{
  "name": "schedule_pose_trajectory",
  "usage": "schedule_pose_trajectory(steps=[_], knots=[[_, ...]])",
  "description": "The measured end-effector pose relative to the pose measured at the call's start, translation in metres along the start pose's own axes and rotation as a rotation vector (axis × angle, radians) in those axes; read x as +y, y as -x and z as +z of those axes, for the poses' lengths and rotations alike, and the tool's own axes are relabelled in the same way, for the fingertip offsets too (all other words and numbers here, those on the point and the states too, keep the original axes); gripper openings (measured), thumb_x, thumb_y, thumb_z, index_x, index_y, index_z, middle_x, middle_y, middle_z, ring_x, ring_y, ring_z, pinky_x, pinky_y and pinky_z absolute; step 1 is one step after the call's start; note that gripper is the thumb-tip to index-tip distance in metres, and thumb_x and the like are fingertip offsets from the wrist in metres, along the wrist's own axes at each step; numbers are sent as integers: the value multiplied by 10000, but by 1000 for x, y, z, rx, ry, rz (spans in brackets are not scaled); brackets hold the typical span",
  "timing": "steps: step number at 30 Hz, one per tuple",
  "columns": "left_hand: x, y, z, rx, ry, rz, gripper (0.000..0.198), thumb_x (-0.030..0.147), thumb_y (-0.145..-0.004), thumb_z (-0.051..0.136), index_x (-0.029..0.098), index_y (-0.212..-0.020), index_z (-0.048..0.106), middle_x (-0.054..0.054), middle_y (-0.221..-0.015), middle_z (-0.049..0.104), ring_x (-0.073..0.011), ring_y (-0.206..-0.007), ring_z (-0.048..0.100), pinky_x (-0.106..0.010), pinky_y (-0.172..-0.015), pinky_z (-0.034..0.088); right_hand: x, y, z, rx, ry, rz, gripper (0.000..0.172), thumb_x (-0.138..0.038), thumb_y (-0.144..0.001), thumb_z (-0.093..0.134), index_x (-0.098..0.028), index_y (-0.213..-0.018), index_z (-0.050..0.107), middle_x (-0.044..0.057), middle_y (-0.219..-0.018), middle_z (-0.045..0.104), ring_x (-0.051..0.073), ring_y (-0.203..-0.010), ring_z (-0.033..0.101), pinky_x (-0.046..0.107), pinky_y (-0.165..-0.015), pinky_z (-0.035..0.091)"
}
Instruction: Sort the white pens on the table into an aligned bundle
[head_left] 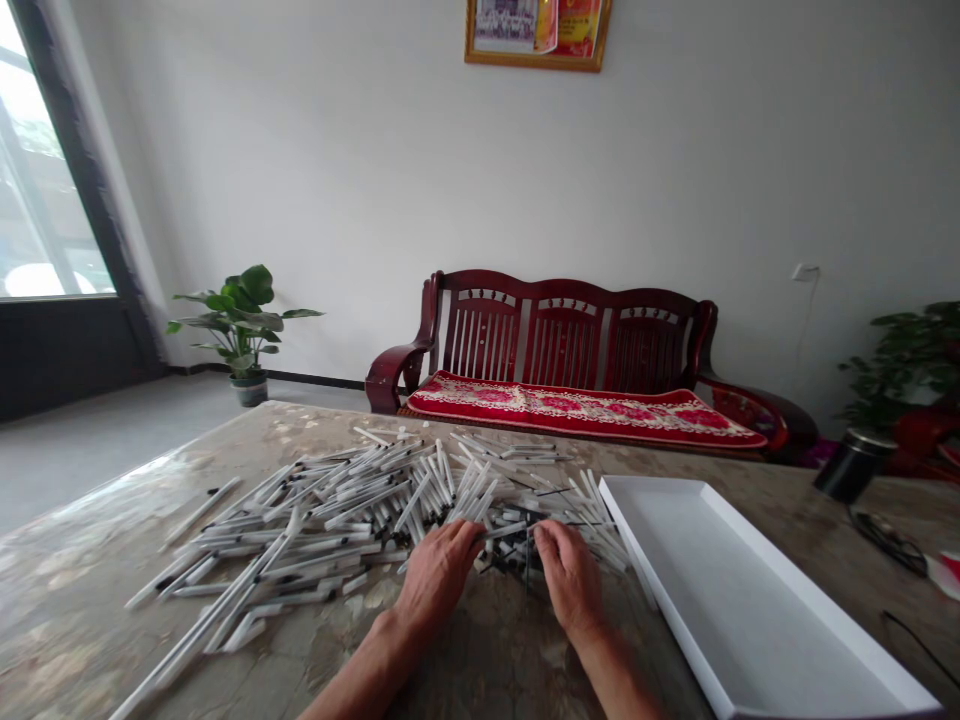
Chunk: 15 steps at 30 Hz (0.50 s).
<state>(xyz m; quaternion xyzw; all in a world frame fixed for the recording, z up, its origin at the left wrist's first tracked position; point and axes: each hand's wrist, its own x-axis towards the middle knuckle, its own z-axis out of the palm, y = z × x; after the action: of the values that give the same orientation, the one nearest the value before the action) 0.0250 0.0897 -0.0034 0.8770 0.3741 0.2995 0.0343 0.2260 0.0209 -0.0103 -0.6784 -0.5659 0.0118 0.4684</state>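
Note:
A big loose heap of white pens (360, 490) with dark ends lies across the table in front of me. My left hand (444, 568) is closed at the near edge of this heap, thumb and fingers pinching the left end of a pale pen (504, 530). The pen reaches across toward my right hand (568, 575), whose thumb and index finger are pressed together at its other end. What my right fingertips pinch is too small to make out. Small dark pieces (514, 555) lie beneath and between my hands.
A shallow white open box (739, 590) stands right of my hands. Long clear strips (202, 640) stick out at the left front. A black cylinder (853, 465) and cables (889, 540) are at the far right. Behind the table (315, 670) stands a red wooden bench (570, 340).

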Motion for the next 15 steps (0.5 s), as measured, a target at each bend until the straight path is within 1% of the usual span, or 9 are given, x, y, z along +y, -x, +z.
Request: schedule_pose_trajectory(steps=[2,4,5,7,9,12,14,15], knots=[[2,0,-1,-7,-13,41,175,277,-956,500,248,-964,672,-28,-849,722,-181,-792,686,-264,-722,492,0,0,1,-17,-42,41,488,-569,-960,398,-222,-783,691,39,-750,712,198,-717,647,269,-651,460],[4,1,-2,-15,-19,69,175,271,-957,504,247,-948,677,-29,-829,717,-184,-780,681,-270,-718,490,0,0,3,-34,-97,67,533,-612,-948,393,-216,-700,649,15,-628,659,169,-590,586,249,-568,410],[5,1,-2,-14,-19,76,178,274,-959,503,245,-940,678,-30,-823,716,-185,-777,680,-272,-716,490,1,-1,4,-37,-122,72,546,-627,-938,398,-214,-663,626,3,-581,627,158,-545,551,244,-540,388],[6,2,-1,-13,-15,89,189,279,-964,495,243,-932,678,-31,-819,717,-185,-773,682,-272,-709,490,1,-2,5,-39,-166,66,544,-642,-914,427,-214,-625,598,-11,-542,586,148,-518,517,236,-518,373],[5,2,0,-11,-10,96,201,272,-970,481,242,-934,676,-28,-814,721,-183,-765,686,-265,-697,490,1,-4,5,-39,-220,51,495,-619,-895,469,-213,-655,620,-6,-573,608,158,-559,552,234,-548,408],[3,3,0,-7,6,83,213,251,-972,465,240,-934,674,-24,-806,725,-172,-739,691,-250,-668,491,-1,-5,4,-70,-348,59,362,-526,-878,532,-210,-819,699,29,-753,713,192,-726,652,253,-689,490],[2,3,-1,-5,17,70,214,252,-970,463,242,-934,673,-21,-803,727,-166,-726,692,-240,-651,491,-3,-5,4,-79,-427,83,335,-499,-858,566,-203,-905,717,55,-873,744,214,-822,679,276,-762,512],[2,3,-1,-3,23,65,213,257,-969,463,244,-936,673,-22,-806,729,-164,-724,693,-236,-649,491,-3,-4,4,-77,-451,101,347,-503,-854,572,-197,-929,717,62,-889,746,220,-830,681,284,-761,518]])
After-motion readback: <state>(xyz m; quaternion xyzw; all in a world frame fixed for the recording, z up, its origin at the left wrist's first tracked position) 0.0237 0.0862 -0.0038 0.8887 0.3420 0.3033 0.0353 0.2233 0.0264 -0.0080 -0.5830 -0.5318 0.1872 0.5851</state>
